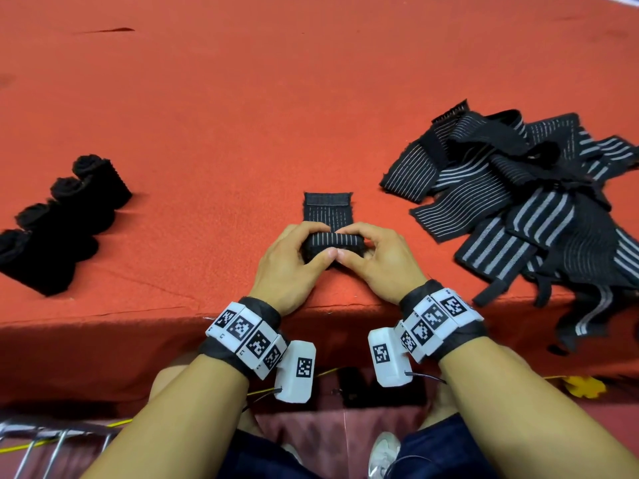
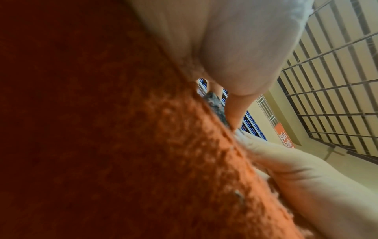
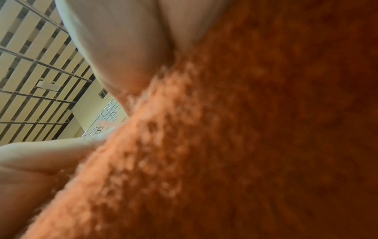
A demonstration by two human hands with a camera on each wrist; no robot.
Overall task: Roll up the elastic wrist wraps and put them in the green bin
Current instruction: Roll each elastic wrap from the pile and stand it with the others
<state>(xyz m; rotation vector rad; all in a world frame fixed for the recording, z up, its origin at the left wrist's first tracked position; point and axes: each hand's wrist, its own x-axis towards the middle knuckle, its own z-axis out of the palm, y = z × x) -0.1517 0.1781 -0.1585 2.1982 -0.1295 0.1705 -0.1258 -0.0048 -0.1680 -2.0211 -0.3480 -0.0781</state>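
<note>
A black wrist wrap with thin grey stripes [image 1: 328, 209] lies flat on the red felt table [image 1: 242, 115], its near end wound into a roll [image 1: 332, 244]. My left hand [image 1: 295, 252] and right hand [image 1: 375, 255] grip that roll from either side, thumbs touching in front, fingers curled over its top. Several rolled wraps [image 1: 65, 209] stand in a row at the left. A heap of unrolled striped wraps [image 1: 525, 198] lies at the right. In the left wrist view only a sliver of the dark wrap [image 2: 216, 110] shows between thumb and felt. No green bin is in view.
The table's near edge [image 1: 173, 316] runs just under my wrists, and some loose wraps hang over it at the right [image 1: 581, 326]. Both wrist views are mostly filled by blurred red felt [image 3: 245, 129], with a barred window [image 2: 337, 97] behind.
</note>
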